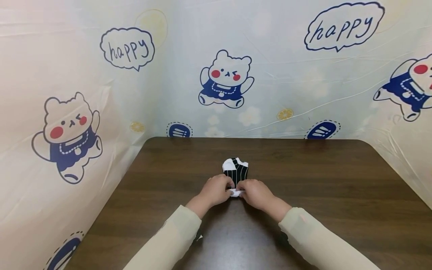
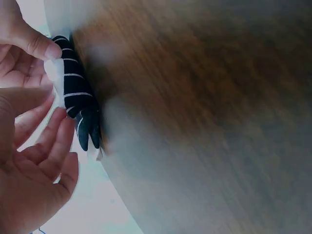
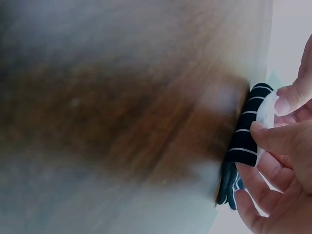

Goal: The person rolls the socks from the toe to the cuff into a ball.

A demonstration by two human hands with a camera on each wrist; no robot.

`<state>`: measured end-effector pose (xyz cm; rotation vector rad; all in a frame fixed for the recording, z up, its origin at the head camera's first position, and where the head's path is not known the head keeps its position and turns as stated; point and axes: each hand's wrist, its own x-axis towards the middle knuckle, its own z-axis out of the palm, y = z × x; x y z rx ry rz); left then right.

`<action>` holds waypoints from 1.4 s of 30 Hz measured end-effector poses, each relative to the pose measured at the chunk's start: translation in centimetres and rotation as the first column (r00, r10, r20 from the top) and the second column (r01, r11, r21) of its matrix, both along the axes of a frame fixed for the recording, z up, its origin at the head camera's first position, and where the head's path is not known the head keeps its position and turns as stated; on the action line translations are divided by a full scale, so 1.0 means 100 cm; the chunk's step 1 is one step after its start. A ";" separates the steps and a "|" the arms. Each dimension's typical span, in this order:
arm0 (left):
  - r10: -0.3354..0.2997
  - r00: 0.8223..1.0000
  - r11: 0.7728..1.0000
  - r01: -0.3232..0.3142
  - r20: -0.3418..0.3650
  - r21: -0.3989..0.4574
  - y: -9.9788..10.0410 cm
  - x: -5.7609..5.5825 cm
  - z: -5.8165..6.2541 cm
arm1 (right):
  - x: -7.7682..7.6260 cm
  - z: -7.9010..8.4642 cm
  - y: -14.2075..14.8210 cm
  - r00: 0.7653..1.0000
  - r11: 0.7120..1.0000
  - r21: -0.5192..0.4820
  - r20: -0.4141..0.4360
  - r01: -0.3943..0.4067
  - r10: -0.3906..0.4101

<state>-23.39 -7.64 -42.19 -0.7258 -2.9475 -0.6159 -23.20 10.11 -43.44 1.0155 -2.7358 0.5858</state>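
Note:
A black sock [image 1: 240, 173] with thin white stripes, a white heel and a white near end lies on the table, its opening away from me. My left hand [image 1: 216, 189] pinches the left side of the white near end, and my right hand [image 1: 258, 192] pinches its right side. Up close in the left wrist view, the striped fabric [image 2: 75, 80] is bent over, with white cloth between thumb and fingers. From the right wrist, the sock [image 3: 246, 129] appears rolled or folded at this end. Whether one sock or two lie stacked, I cannot tell.
A dark brown wooden table [image 1: 162, 168] spreads beneath both hands. Its back edge meets a pale curtain [image 1: 276, 86] printed with cartoon bears and the word "happy", which also runs along both sides. Small dark bits [image 1: 199, 236] show under the left sleeve, unclear in kind.

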 end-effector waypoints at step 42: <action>-0.014 0.995 0.999 0.018 0.099 -0.034 0.006 0.002 0.003 | 0.006 0.003 0.009 0.995 0.996 0.015 -0.033 0.093 -0.093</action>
